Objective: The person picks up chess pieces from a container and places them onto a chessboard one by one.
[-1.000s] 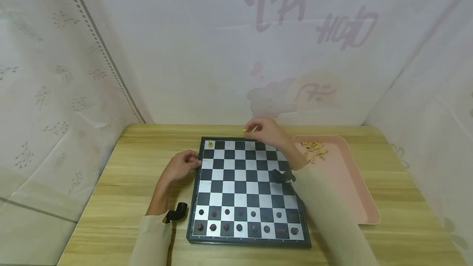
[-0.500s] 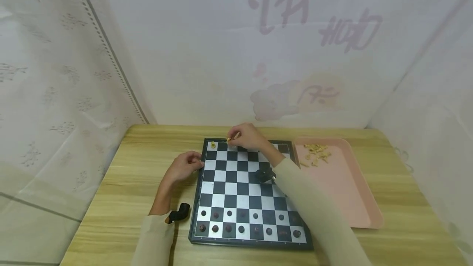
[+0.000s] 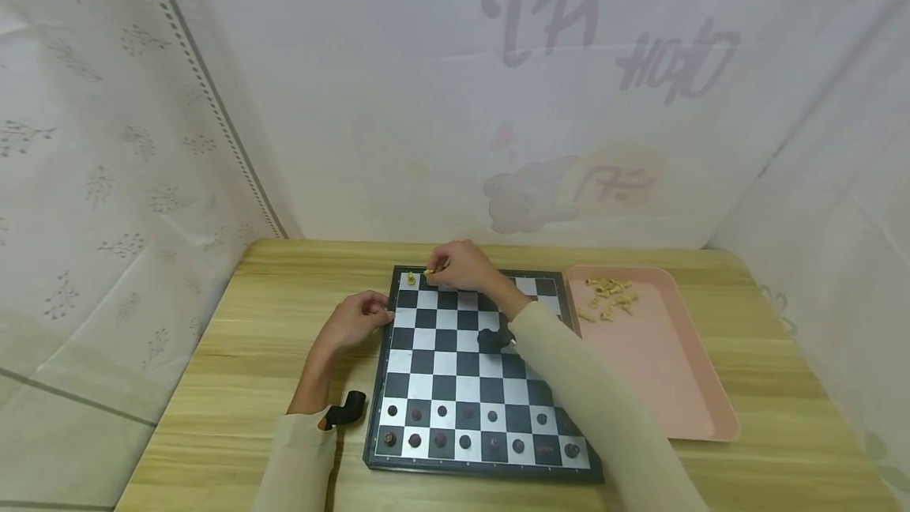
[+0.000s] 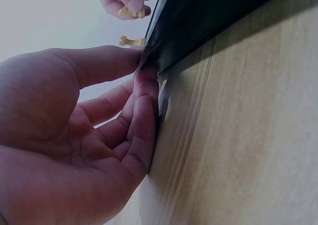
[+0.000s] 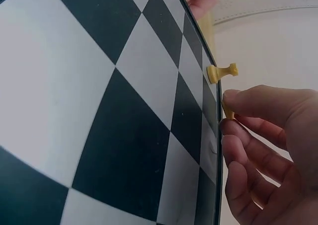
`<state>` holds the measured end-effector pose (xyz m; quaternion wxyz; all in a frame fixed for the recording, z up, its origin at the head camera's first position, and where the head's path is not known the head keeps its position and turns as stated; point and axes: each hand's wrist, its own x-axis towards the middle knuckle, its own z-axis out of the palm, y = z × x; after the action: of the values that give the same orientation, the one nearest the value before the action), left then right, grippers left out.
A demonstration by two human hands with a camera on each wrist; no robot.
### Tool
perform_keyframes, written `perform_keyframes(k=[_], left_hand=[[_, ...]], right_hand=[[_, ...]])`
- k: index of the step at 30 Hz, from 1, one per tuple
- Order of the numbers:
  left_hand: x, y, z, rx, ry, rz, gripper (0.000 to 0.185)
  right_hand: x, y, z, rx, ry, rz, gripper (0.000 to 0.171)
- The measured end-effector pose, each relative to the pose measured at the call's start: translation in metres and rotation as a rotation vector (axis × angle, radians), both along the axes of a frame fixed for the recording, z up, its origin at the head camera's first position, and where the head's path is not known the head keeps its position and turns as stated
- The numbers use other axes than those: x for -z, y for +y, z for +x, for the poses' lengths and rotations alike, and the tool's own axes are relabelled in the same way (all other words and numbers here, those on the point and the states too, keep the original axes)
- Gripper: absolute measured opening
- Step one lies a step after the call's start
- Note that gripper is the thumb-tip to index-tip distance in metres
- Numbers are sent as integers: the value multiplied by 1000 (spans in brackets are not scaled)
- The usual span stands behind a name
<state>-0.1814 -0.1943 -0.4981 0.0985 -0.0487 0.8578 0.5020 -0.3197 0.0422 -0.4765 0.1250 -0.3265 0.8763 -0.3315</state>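
A black-and-white chessboard [image 3: 469, 354] lies on the wooden table. Dark pieces [image 3: 465, 427] fill its two near rows. One yellow piece [image 3: 411, 279] stands on the far left corner square, also seen in the right wrist view [image 5: 222, 72]. My right hand [image 3: 444, 267] pinches another yellow piece [image 3: 429, 271] just right of that corner piece, low over the far row. The fingers [image 5: 258, 103] hide most of the held piece [image 5: 228, 112]. My left hand [image 3: 377, 310] holds the board's left edge [image 4: 164, 51], thumb on top and fingers against the side.
A pink tray [image 3: 661, 370] sits right of the board, with several loose yellow pieces [image 3: 607, 295] at its far end. White cloth walls close in the table at the back and sides. Bare wood shows to the left of the board.
My right hand has carried the yellow piece leftward along the far row, from mid-board to beside the corner piece. The left hand has stayed on the board's edge.
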Motion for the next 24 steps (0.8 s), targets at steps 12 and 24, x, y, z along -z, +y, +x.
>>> perform_keyframes(k=[12,24], left_hand=[[1,3,0,1,2,-1,35],[4,0,-1,0,12,-26,36]], right_hand=[[0,-4,4,18,14,71,11],[0,21,0,-11,-37,46,22]])
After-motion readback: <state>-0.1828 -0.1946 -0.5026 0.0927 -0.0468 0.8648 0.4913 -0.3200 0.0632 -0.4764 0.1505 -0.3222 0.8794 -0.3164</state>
